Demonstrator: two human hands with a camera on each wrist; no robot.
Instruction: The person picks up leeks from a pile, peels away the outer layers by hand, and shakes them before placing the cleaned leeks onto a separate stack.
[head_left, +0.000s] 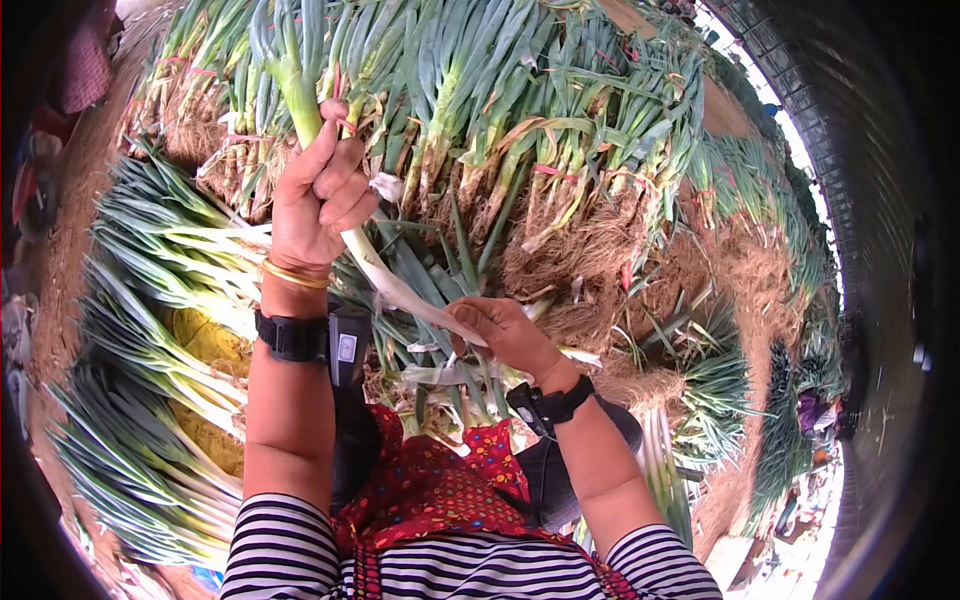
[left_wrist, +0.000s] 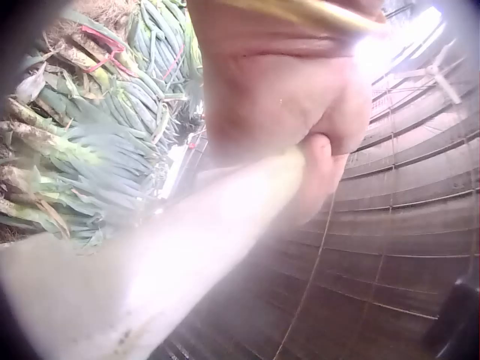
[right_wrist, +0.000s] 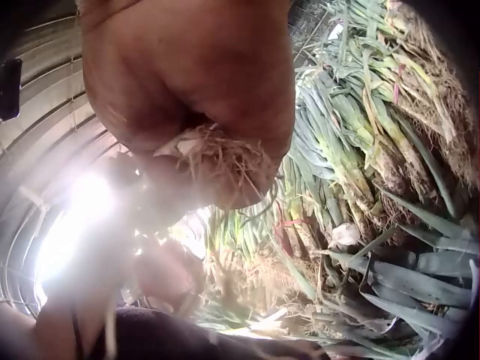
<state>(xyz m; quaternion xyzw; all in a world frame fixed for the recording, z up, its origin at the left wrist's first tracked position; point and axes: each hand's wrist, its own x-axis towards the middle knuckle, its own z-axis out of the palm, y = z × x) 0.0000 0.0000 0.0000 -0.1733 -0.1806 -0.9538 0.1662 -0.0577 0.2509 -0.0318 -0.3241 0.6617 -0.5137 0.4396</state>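
Note:
My left hand [head_left: 322, 195], with a yellow bangle at the wrist, grips a long green onion [head_left: 385, 278] around its upper stalk. Its green leaves rise above the fist, and the white shank slants down to the right. Near the root end, my right hand [head_left: 512, 338] pinches the same onion between thumb and fingers. In the left wrist view the pale shank [left_wrist: 187, 232] runs up into the left palm. The right wrist view shows dry, stringy roots [right_wrist: 229, 161] poking out from under the right hand's curled fingers.
Bundles of unpeeled onions [head_left: 440, 110], tied with red bands, stand in front with soil-covered roots. Cleaner white-stemmed onions [head_left: 150, 330] lie stacked at left over a yellow sack [head_left: 212, 340]. Loose leaves [head_left: 405, 260] and scraps lie between the hands and the red patterned apron [head_left: 440, 490].

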